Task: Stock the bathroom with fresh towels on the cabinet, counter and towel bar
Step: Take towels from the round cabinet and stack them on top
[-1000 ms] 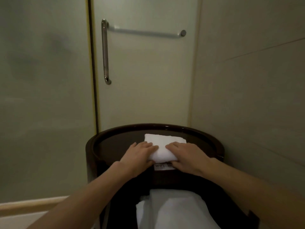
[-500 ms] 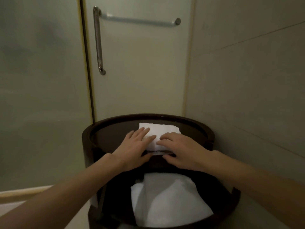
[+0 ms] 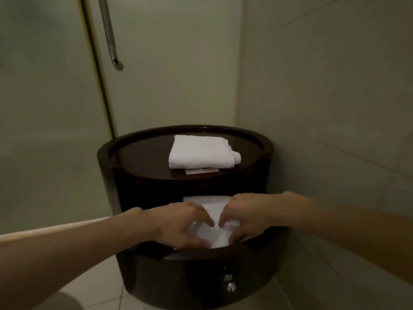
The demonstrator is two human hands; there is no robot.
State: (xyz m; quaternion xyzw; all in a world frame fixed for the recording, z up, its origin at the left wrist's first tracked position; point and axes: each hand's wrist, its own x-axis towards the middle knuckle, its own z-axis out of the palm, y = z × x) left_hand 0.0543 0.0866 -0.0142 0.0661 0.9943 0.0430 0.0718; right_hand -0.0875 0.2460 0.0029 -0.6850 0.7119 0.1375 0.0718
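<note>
A small folded white towel lies on top of the round dark cabinet, with a label peeking out at its near edge. Below, the cabinet's drawer stands pulled out and holds a larger white towel. My left hand and my right hand both reach into the drawer and grip that towel's folds, fingers curled into the cloth. Most of the drawer towel is hidden under my hands.
A glass shower door with a vertical chrome handle stands behind the cabinet. A tiled wall closes in on the right. Pale floor tiles show at lower left. Two small knobs sit on the drawer front.
Both hands left the small towel on the cabinet top and dropped into the open drawer, where they now grip the larger towel. The camera tilted down.
</note>
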